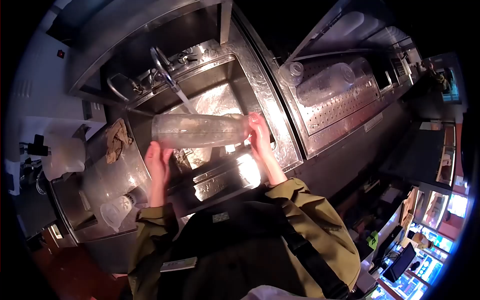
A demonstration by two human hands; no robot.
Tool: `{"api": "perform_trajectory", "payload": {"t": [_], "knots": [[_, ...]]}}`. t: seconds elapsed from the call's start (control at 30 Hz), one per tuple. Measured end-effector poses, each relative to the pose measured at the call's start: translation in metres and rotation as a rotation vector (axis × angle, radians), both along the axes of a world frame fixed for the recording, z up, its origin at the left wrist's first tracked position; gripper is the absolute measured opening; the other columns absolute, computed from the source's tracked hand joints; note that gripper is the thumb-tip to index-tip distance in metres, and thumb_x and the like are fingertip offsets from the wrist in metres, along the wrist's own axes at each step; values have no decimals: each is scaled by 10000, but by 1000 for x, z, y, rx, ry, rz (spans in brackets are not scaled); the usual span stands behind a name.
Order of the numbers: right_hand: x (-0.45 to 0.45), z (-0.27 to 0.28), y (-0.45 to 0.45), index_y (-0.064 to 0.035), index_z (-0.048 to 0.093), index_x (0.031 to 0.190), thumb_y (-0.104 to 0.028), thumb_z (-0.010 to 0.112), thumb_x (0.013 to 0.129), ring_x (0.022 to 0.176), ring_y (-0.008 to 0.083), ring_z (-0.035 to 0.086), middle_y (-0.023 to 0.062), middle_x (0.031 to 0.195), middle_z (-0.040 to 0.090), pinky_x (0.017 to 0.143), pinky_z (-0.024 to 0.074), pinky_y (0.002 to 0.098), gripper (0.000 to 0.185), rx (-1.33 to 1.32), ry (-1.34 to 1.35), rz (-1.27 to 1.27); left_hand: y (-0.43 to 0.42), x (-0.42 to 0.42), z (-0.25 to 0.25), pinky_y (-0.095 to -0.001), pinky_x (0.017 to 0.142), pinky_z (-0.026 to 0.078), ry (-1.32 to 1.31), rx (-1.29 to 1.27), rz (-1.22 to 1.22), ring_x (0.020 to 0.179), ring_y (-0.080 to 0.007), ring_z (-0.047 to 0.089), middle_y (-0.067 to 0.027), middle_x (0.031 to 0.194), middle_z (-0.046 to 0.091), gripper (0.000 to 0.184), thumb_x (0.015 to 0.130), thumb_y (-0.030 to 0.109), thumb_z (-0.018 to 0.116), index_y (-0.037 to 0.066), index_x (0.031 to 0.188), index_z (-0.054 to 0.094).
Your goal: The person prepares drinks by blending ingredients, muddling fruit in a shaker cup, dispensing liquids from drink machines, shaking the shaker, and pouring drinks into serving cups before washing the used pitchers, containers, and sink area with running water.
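Head view: clear container (200, 131) between my hands, over the sink (242, 87); right hand (257, 132) grasping its narrower end, left hand (159, 156) holding the wider end from the near side; likely light, stiff, slippery when wet, best gripped at both ends; left hand's underside contact hidden, rim hard to make out
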State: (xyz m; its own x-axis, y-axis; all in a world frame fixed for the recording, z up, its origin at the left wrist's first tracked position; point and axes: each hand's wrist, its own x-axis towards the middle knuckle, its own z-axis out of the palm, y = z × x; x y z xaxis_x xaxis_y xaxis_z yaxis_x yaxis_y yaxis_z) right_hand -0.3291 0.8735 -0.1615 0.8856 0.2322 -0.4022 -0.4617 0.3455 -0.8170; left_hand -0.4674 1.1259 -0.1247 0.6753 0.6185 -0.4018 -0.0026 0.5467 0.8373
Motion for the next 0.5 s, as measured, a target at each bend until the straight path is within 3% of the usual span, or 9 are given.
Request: {"api": "perform_trajectory", "payload": {"t": [0.07, 0.2, 0.3, 0.33, 0.37, 0.4, 0.43, 0.47, 0.5], "knots": [[11, 29, -2, -30, 363, 1195, -93, 504, 787, 906, 166, 521, 90, 1035, 501, 753, 437, 278, 436, -309, -347, 48, -7, -1, -40, -271, 723, 466, -105, -185, -79, 806, -150, 563, -64, 907, 587, 368, 883, 374, 452, 19, 943, 532], [13, 98, -9, -34, 302, 1226, -44, 560, 720, 1015, 192, 457, 106, 1110, 452, 900, 352, 328, 568, -424, -823, 28, -64, 38, -60, -312, 842, 443, -131, -598, -130, 990, -204, 519, -107, 1115, 509, 495, 882, 410, 411, -20, 1127, 429], [11, 129, -23, -16, 236, 1292, -229, 697, 668, 1092, 230, 412, 120, 1148, 424, 930, 324, 349, 805, -218, -807, -159, -120, 80, -54, -357, 902, 401, -452, -697, -521, 1071, -229, 471, -106, 1180, 453, 556, 880, 460, 354, -11, 1175, 371], [14, 131, -35, -15, 183, 1322, -331, 759, 601, 1104, 236, 390, 130, 1194, 379, 937, 315, 355, 975, -255, -843, -170, -141, 92, -58, -369, 920, 384, -396, -450, -646, 1071, -236, 469, -106, 1161, 464, 564, 883, 480, 316, -1, 1170, 385], [11, 137, -49, -31, 185, 1318, -368, 804, 545, 1166, 226, 326, 133, 1226, 343, 955, 310, 363, 1046, -361, -822, -132, -163, 104, -47, -379, 929, 373, -376, -466, -713, 1074, -239, 467, -108, 1149, 470, 576, 886, 492, 285, 4, 1180, 372], [14, 138, -64, -16, 198, 1306, -329, 814, 531, 1156, 232, 328, 135, 1227, 333, 952, 308, 367, 1038, -541, -906, -254, -185, 116, -35, -388, 939, 363, -356, -479, -780, 1076, -242, 465, -111, 1136, 476, 589, 890, 505, 254, 9, 1190, 359], [19, 138, -79, -2, 212, 1294, -290, 824, 517, 1146, 238, 330, 137, 1228, 322, 950, 307, 372, 1030, -711, -987, -369, -204, 128, -12, -395, 941, 359, -376, -757, -783, 1081, -241, 462, -116, 1130, 476, 603, 895, 510, 230, 7, 1215, 317], [16, 154, -89, 20, 232, 1257, -208, 820, 498, 1117, 252, 341, 147, 1199, 334, 946, 301, 376, 987, -993, -774, -461, -218, 137, -2, -388, 921, 368, -365, -759, -789, 1071, -238, 470, -118, 1112, 486, 579, 889, 488, 263, 9, 1208, 326], [24, 153, -106, 21, 258, 1223, -153, 799, 514, 1092, 250, 367, 154, 1182, 346, 934, 319, 373, 908, -1099, -877, -514, -240, 137, 5, -382, 900, 378, -329, -716, -798, 1060, -236, 477, -119, 1093, 496, 556, 883, 466, 296, 11, 1201, 334]]}}
